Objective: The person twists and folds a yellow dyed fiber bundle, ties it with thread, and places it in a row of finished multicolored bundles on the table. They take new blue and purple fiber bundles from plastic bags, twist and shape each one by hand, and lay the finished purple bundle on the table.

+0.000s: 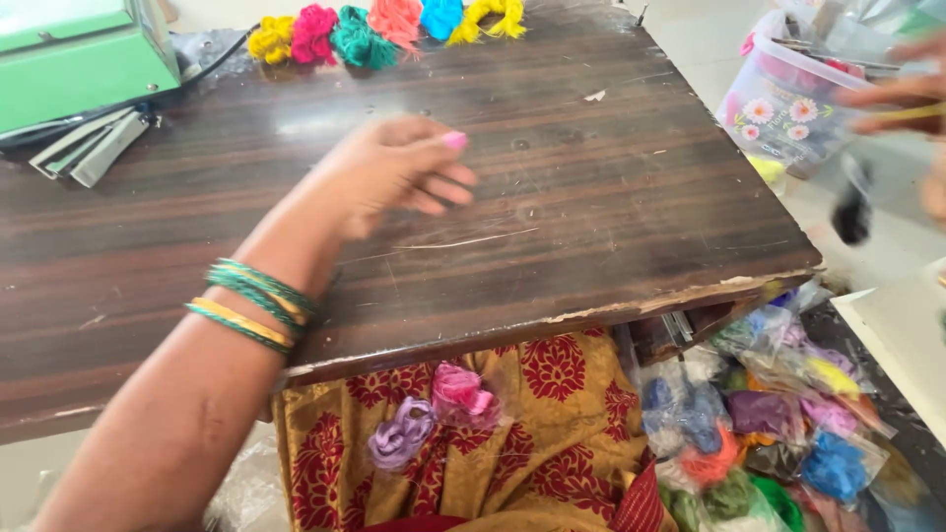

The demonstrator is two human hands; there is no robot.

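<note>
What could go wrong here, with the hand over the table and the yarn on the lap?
The two yarn bundles lie loose on the lap cloth and may slide off. The left hand moves fast above the table, whose chipped front edge might scrape the arm.

The right hand (902, 94) is blurred and cut off by the edge above a plastic tub (783, 103)

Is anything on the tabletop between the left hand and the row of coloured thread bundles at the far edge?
Nothing visible: only bare wooden tabletop lies between the left hand and the thread bundles. The green machine sits off to the side.
</note>
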